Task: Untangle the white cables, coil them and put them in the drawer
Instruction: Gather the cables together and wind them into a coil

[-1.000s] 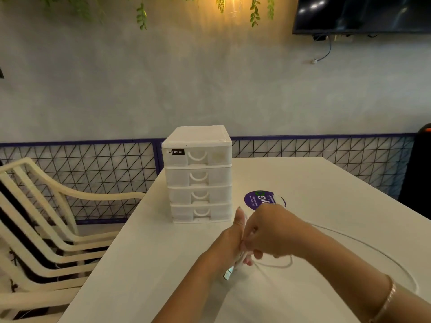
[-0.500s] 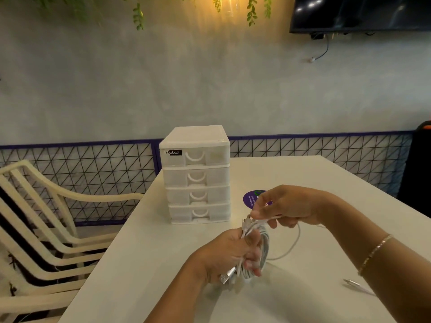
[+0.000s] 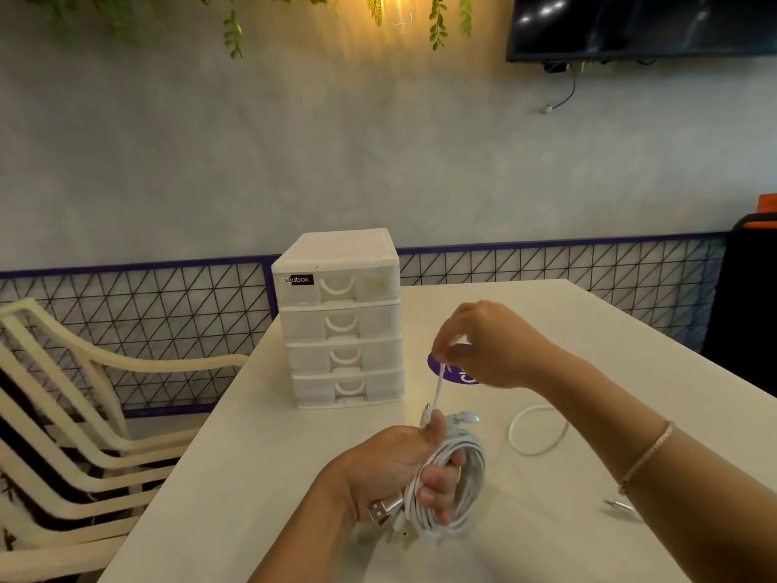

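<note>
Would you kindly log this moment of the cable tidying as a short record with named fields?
left hand: left hand grips the coiled white cables above the table
right hand: right hand pinches a free cable end, raised above the coil
loose cable: a white loop lies on the table, right of the coil
drawer unit: four-drawer unit stands behind the hands, all drawers closed
connector: a USB plug sticks out under the left hand
task state: coil not yet in a drawer
</note>
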